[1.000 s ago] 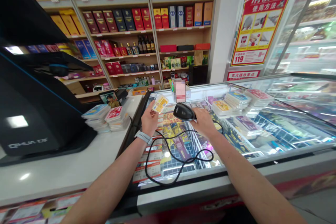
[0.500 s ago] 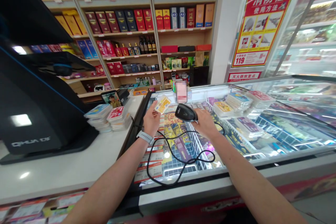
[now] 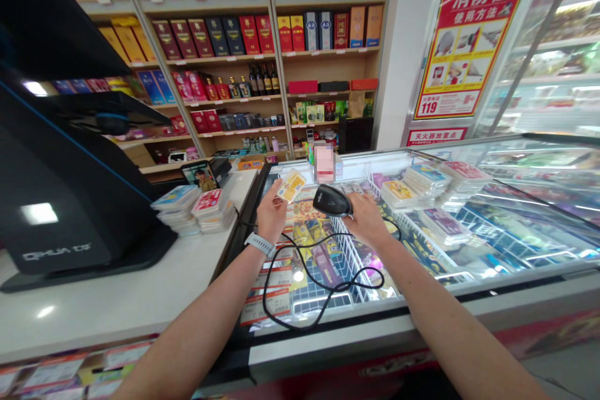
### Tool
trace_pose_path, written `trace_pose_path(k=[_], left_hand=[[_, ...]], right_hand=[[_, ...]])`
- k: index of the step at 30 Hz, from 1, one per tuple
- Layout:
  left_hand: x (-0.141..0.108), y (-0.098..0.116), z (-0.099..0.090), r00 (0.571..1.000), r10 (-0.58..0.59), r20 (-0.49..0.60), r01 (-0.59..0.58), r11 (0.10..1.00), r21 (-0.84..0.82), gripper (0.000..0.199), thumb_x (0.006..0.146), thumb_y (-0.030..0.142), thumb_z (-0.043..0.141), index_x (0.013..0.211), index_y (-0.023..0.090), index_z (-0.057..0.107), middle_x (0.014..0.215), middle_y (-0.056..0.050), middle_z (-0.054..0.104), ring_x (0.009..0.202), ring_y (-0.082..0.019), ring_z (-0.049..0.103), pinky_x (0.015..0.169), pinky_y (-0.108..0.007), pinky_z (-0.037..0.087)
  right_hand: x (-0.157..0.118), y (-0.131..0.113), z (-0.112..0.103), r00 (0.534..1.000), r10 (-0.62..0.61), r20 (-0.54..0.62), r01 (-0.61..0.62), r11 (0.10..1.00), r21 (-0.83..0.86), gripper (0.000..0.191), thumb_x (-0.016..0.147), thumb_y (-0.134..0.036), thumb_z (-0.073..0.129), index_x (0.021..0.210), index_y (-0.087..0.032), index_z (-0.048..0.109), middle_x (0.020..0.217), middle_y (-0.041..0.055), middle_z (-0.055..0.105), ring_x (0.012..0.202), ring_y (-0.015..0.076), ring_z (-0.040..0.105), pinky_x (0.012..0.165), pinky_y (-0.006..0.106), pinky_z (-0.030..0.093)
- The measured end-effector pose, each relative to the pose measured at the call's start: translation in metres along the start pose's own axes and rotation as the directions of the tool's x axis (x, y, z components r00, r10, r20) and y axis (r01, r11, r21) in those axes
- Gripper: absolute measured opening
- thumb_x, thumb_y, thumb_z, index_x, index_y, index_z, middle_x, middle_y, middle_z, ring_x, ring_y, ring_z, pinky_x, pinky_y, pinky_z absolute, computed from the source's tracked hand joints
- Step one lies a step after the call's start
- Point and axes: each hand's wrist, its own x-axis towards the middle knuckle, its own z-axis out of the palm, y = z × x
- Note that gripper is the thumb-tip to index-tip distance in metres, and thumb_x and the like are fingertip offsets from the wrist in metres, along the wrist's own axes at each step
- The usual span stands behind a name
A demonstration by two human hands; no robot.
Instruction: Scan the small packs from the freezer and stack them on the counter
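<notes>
Presently, head view, the only one. Landmark: the black plastic handheld scanner [image 3: 332, 200].

Left hand [image 3: 272, 214]: fingers and thumb pinched on the near edge of a small, flat, clear-plastic pack with a yellow-and-white label [image 3: 291, 186]. Right hand [image 3: 365, 219]: curled around the scanner's handle end; exact finger positions hidden.

Key relation: pack lies just left of the scanner and slightly beyond it, apart, with a narrow gap; depth of gap cannot be told. Scanner's long axis runs roughly left-right, its rounded head towards the pack. Pack is tilted, label visible, its long axis apparently slanting from near left to far right. Left hand is the nearer to the pack; right hand is on the scanner's opposite side.

Below the scanner: looped black cable [image 3: 335, 289] over a glass-topped freezer [image 3: 328, 339]. Farther left of it: stacked blue-labelled packs [image 3: 175, 198] on the white tabletop [image 3: 187, 287].
</notes>
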Motion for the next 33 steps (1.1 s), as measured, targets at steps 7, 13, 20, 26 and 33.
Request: trace_pose_path(k=[7,13,20,26,33], left_hand=[[-0.001,0.007,0.000,1.000,-0.031,-0.001,0.031,0.999,-0.018,0.066,0.076,0.002,0.059,0.138,0.023,0.051,0.127,-0.008,0.063,0.094,-0.016,0.067,0.087,-0.030,0.056],[-0.001,0.004,-0.001,0.999,-0.038,0.009,0.038,0.999,-0.036,0.066,0.075,0.004,0.061,0.138,0.022,0.051,0.124,-0.008,0.064,0.091,-0.016,0.067,0.082,-0.028,0.058],[-0.005,0.008,-0.007,1.000,-0.024,0.012,0.024,1.000,-0.008,0.062,0.077,0.009,0.060,0.136,0.023,0.052,0.122,-0.008,0.065,0.080,-0.012,0.066,0.073,-0.025,0.057],[0.000,0.015,-0.021,0.997,-0.056,-0.051,0.054,0.998,-0.043,0.063,0.076,0.014,0.062,0.138,0.020,0.050,0.098,-0.007,0.069,0.075,-0.013,0.065,0.067,-0.024,0.056],[0.010,0.041,-0.054,0.989,0.033,-0.144,-0.007,0.984,0.178,0.059,0.075,0.013,0.062,0.133,0.019,0.054,0.089,-0.003,0.067,0.069,-0.012,0.063,0.068,-0.024,0.054]], right_hand=[[0.000,0.000,-0.001,1.000,0.003,-0.007,-0.003,1.000,0.023,0.026,0.078,-0.014,0.053,0.104,-0.016,0.057,0.098,0.0082,0.065,0.096,0.0244,0.058,0.091,0.038,0.035],[0.000,-0.001,-0.002,1.000,0.010,-0.006,-0.010,0.999,0.041,0.031,0.077,-0.015,0.054,0.108,-0.016,0.056,0.101,0.0094,0.066,0.098,0.0255,0.058,0.092,0.040,0.036],[0.000,0.000,-0.003,0.999,0.035,0.007,-0.036,0.999,0.032,0.027,0.077,-0.016,0.054,0.104,-0.017,0.057,0.101,0.0099,0.066,0.096,0.0253,0.058,0.091,0.041,0.038],[-0.001,0.003,-0.001,1.000,0.015,0.017,-0.016,1.000,0.018,0.031,0.077,-0.014,0.053,0.107,-0.016,0.057,0.103,0.0086,0.066,0.098,0.0245,0.058,0.093,0.040,0.037],[-0.002,0.006,0.003,0.999,0.017,0.036,-0.018,1.000,0.017,0.035,0.075,-0.014,0.055,0.109,-0.018,0.057,0.106,0.0079,0.066,0.101,0.0243,0.058,0.094,0.042,0.037]])
